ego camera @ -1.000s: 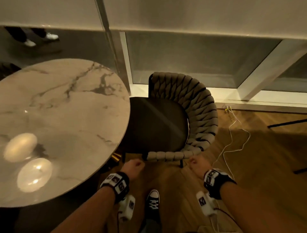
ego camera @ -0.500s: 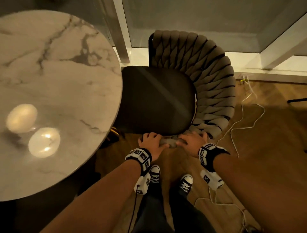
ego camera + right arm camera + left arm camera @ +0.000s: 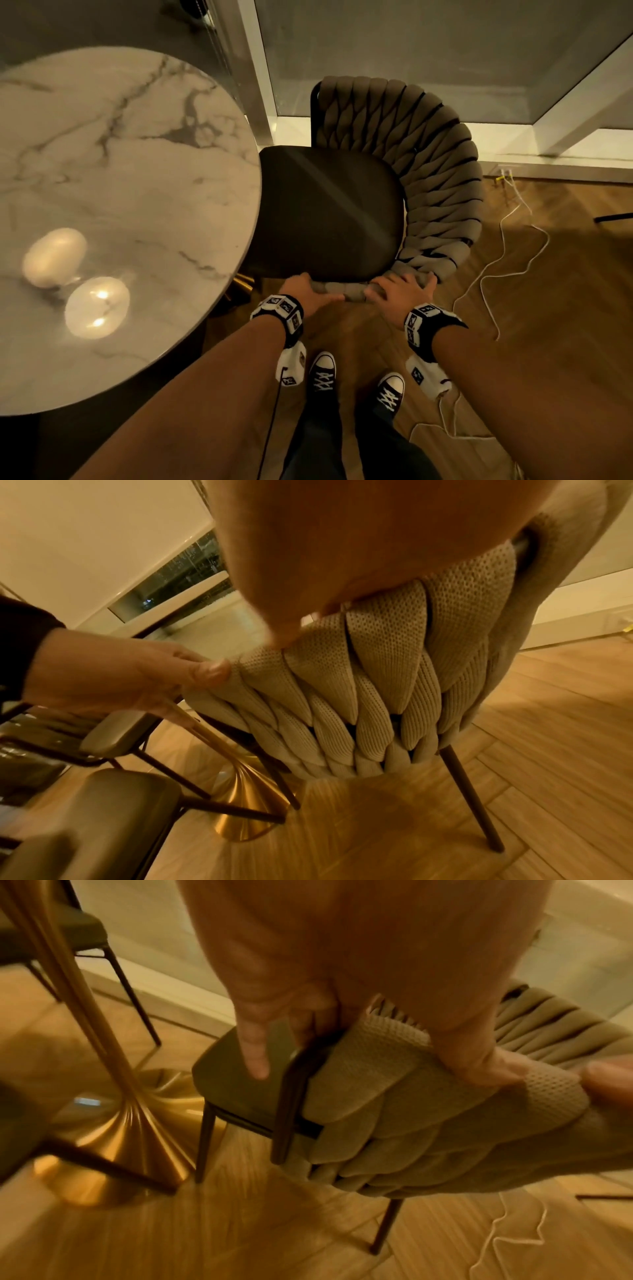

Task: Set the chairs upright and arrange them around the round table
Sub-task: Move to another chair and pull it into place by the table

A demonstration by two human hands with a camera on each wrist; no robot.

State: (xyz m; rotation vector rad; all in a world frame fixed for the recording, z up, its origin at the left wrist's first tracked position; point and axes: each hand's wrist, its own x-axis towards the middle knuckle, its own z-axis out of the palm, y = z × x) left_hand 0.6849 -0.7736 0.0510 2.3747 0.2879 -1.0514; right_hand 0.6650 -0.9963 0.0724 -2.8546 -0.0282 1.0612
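An upright chair with a dark seat and a woven beige backrest stands at the right edge of the round marble table; its seat front reaches under the tabletop. My left hand grips the near end of the backrest rim, thumb down towards the seat. Just to its right, my right hand lies over the rim with its fingers curled round the woven straps. All the chair legs that show stand on the wood floor.
The table's gold pedestal stands close to the chair's front legs. Other dark-seated chairs stand under the table's far side. A white cable snakes over the floor right of the chair. A window sill runs behind it. My feet are just behind the chair.
A second ago both hands were fists just short of the chair. They reached forward and took hold of the backrest rim; since then the right hand has slid slightly right.
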